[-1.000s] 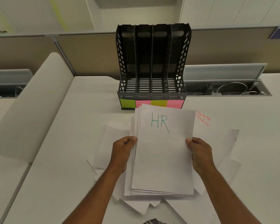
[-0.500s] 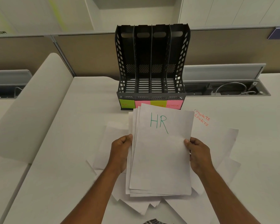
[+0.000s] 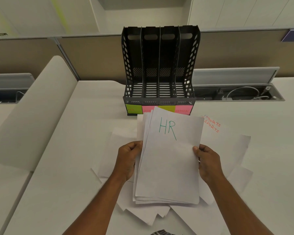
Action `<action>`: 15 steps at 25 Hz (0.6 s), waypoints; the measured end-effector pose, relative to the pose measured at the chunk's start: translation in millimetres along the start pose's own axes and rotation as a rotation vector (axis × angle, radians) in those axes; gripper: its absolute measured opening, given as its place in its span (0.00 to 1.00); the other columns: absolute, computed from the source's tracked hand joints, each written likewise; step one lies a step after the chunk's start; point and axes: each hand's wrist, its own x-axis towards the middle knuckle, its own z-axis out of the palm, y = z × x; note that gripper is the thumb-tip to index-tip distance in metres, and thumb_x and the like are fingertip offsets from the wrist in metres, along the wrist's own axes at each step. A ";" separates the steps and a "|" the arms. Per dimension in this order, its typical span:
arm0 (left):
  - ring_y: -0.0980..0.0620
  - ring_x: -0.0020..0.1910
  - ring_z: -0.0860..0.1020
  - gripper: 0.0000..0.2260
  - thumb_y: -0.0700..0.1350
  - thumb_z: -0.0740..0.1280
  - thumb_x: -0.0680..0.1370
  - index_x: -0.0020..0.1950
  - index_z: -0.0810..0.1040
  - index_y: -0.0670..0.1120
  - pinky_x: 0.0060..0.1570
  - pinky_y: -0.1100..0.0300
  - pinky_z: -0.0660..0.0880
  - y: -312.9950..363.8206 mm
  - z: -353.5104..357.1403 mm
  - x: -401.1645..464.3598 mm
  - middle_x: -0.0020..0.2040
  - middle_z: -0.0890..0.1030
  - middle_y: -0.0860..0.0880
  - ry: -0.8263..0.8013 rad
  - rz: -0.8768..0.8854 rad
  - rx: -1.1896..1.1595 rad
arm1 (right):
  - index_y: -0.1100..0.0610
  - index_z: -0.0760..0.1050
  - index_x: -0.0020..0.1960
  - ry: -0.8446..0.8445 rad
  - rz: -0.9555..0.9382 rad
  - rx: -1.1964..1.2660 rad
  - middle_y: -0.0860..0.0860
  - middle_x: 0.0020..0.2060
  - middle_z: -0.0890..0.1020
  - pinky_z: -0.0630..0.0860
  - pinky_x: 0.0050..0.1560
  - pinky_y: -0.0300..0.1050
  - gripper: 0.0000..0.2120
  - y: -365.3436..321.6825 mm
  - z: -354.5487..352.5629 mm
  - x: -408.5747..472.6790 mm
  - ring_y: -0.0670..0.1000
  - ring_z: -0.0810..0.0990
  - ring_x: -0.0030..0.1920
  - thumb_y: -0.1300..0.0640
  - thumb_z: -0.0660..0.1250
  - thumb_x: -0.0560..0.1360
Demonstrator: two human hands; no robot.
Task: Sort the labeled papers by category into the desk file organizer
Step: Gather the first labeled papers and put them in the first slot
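I hold a stack of white papers (image 3: 170,167) above the desk; the top sheet reads "HR" in green. My left hand (image 3: 128,161) grips the stack's left edge and my right hand (image 3: 208,162) grips its right edge. A black desk file organizer (image 3: 159,65) with several empty upright slots stands behind the stack. Green and pink sticky labels (image 3: 133,109) run along its front; the left one reads "HR", the right one "ADMIN", and the stack hides part of the middle ones. Loose sheets (image 3: 227,150) lie on the desk under the stack, two marked "SPORTS" in red.
The white desk (image 3: 66,167) extends left to a raised curved divider (image 3: 32,116). An open cable tray (image 3: 244,95) with wires runs along the back right. A partition wall stands behind the organizer.
The stack has shifted a little to the left and slightly nearer the organizer, both hands still on its edges.
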 end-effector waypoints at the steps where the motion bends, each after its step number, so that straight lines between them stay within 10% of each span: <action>1: 0.46 0.55 0.85 0.08 0.46 0.70 0.79 0.54 0.87 0.48 0.53 0.59 0.81 0.5 0.5 -0.5 0.55 0.86 0.44 0.004 0.005 0.017 | 0.57 0.84 0.52 -0.001 0.000 0.004 0.52 0.48 0.87 0.79 0.43 0.45 0.05 -0.4 0.2 -0.7 0.53 0.84 0.46 0.62 0.70 0.79; 8: 0.39 0.39 0.84 0.09 0.46 0.72 0.77 0.44 0.85 0.41 0.42 0.47 0.84 1.5 11.7 -5.1 0.41 0.86 0.40 0.153 0.029 0.370 | 0.57 0.84 0.52 -0.057 0.024 0.008 0.51 0.46 0.89 0.79 0.45 0.46 0.06 0.0 3.0 -5.1 0.53 0.85 0.46 0.61 0.69 0.79; 15: 0.55 0.27 0.65 0.20 0.48 0.69 0.79 0.33 0.67 0.40 0.28 0.60 0.65 7.3 -1.5 0.5 0.27 0.69 0.52 0.279 0.147 0.452 | 0.60 0.82 0.50 0.037 0.006 -0.106 0.53 0.42 0.84 0.74 0.36 0.42 0.06 -1.5 -15.4 1.7 0.50 0.80 0.38 0.60 0.67 0.81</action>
